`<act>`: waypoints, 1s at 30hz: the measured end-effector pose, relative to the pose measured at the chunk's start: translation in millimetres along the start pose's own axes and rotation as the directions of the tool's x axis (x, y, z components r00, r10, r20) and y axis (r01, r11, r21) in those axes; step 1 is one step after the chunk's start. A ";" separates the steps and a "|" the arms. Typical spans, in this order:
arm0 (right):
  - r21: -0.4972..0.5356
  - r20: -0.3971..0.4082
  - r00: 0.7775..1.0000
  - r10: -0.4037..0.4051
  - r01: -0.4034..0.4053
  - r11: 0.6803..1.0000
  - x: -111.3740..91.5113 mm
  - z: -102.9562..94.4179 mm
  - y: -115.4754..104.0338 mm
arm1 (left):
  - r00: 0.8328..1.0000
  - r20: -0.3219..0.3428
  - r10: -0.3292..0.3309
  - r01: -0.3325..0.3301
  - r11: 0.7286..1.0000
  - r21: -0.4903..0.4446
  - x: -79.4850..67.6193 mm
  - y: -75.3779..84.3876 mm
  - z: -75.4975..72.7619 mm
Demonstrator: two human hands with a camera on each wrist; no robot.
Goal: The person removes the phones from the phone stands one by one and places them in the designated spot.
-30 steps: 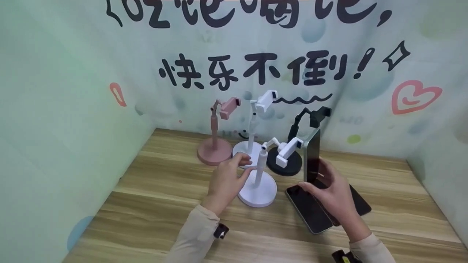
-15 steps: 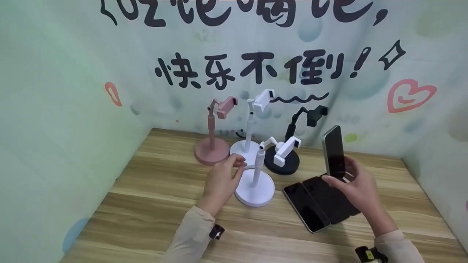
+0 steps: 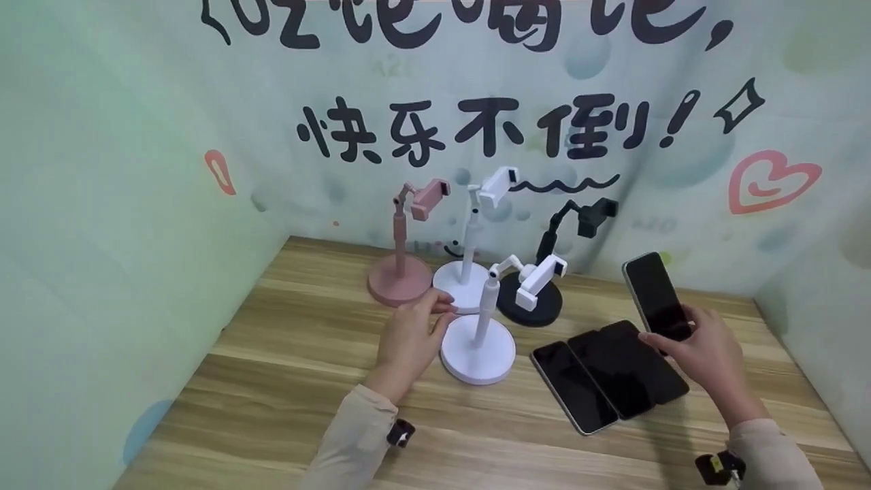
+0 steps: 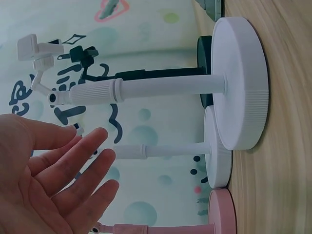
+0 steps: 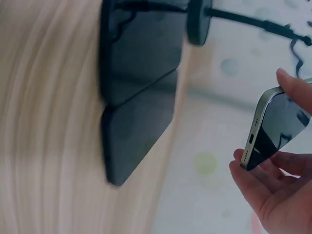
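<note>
My right hand (image 3: 714,357) holds a smartphone (image 3: 656,292) by its lower edges, thumb on one side and fingers on the other. The phone is raised and tilted above the far end of several dark phones (image 3: 575,388) lying side by side. In the right wrist view its bottom edge with the charging port shows between thumb and fingers. My left hand (image 3: 412,337) is beside the front white phone stand (image 3: 480,350), fingers relaxed and holding nothing. The left wrist view shows these fingers (image 4: 92,165) apart from the stand's white pole (image 4: 161,87).
Behind the front stand are a pink phone stand (image 3: 400,279), another white stand (image 3: 463,282) and a black stand (image 3: 531,299), their clamps raised. A printed cloth backdrop (image 3: 476,68) rises along the back edge of the wooden table (image 3: 272,408).
My right hand has carried the phone rightward, away from the front stand's clamp, and its screen now faces me more. The left hand has drawn slightly back from the stand's pole.
</note>
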State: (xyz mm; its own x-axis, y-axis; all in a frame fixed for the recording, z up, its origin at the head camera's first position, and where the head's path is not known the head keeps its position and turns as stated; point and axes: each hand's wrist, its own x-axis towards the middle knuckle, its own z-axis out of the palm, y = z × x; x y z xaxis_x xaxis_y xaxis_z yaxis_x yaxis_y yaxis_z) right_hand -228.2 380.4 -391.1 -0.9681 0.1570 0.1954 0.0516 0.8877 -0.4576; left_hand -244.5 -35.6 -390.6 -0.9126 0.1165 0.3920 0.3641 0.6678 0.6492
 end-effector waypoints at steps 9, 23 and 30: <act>-0.165 0.170 0.982 0.082 -0.054 0.985 14.5 -4.9 44.6 | 0.999 0.026 -0.031 0.032 0.999 -0.015 -0.5 -2.1 -1.7; -0.322 0.301 0.945 0.128 -0.026 0.947 31.2 -12.5 74.8 | 0.998 0.039 -0.057 0.057 0.998 -0.017 -0.8 -3.1 -2.0; -0.293 0.356 0.926 0.123 -0.015 0.956 30.6 -7.6 86.3 | 0.998 0.040 -0.041 0.043 0.998 -0.044 -2.1 -2.9 -0.7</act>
State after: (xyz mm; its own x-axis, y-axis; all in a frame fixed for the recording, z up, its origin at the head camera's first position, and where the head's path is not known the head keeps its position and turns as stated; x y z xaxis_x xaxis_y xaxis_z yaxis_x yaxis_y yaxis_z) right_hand -251.5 465.1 -418.0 -0.9777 0.1010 -0.1839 0.1356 0.9730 -0.1866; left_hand -243.5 -38.3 -392.9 -0.9333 0.1182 0.3390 0.3327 0.6395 0.6931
